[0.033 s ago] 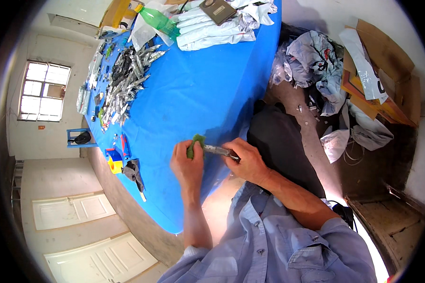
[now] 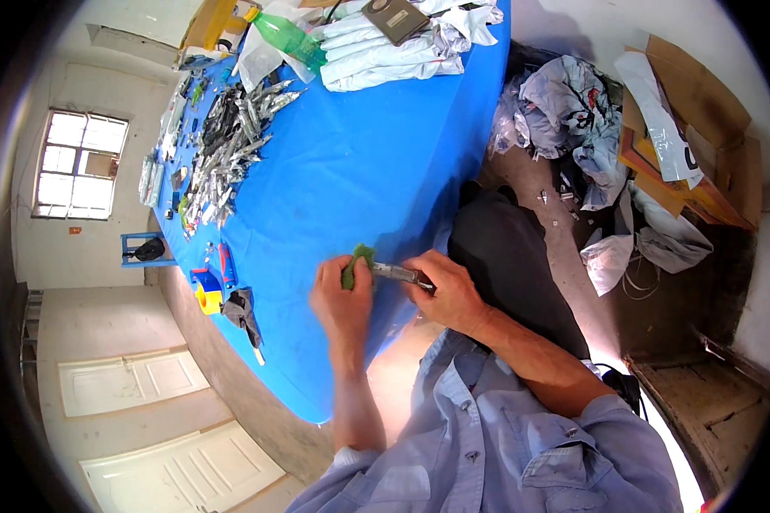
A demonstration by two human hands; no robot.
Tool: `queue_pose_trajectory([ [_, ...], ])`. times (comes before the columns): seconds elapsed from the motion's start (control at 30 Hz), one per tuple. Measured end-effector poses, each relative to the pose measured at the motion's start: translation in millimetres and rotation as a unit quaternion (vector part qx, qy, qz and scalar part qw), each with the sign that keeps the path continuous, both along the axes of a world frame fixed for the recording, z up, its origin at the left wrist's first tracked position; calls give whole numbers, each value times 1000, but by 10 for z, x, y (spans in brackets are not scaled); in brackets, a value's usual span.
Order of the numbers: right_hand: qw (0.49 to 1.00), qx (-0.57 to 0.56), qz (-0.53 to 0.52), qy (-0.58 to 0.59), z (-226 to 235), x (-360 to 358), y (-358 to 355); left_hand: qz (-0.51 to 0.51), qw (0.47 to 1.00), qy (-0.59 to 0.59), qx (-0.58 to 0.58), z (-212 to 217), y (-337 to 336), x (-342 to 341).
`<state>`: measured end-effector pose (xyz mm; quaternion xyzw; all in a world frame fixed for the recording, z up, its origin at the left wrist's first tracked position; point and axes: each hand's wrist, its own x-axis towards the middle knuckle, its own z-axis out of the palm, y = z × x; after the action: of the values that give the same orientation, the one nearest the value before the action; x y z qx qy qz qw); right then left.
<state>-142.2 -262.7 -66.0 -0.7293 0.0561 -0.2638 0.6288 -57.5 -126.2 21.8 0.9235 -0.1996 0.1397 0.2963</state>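
Note:
My left hand (image 2: 342, 289) is closed around a green scouring pad (image 2: 364, 256), pinching it between thumb and fingers. Against the pad lies one end of a slim silver metal tool (image 2: 393, 273); its exact kind does not show. The tool's darker end sits in my right hand (image 2: 447, 291), with the fingers wrapped about it and partly hiding it. Both hands are held over the near edge of the table with the blue cloth (image 2: 334, 171).
A long heap of silver metal tools (image 2: 231, 137) covers the table's left side. At the back are a green bottle (image 2: 287, 38), white plastic packages (image 2: 385, 64) and a dark box-like device (image 2: 395, 19). Crumpled bags (image 2: 565, 103) and a cardboard box (image 2: 701, 103) lie right on the floor.
My left hand and the green scouring pad have shifted slightly right along the metal tool. My right hand has barely moved.

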Motion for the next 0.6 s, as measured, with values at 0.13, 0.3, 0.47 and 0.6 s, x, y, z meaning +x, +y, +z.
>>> queue_pose_trajectory([
  [0.13, 999, 28, 22, 19, -9, -30, -7, -48, 999, 4, 2, -56, -131, -269],
  [0.3, 1000, 13, 11, 2, -11, -24, 5, -43, 999, -14, -2, -109, -129, -214],
  [0.47, 1000, 15, 10, -4, 4, -15, 11, -7, 999, -24, 29, -77, -86, -47],
  [0.6, 1000, -3, -4, -24, -29, 7, 10, 15, 999, -24, 33, -88, -63, 56],
])
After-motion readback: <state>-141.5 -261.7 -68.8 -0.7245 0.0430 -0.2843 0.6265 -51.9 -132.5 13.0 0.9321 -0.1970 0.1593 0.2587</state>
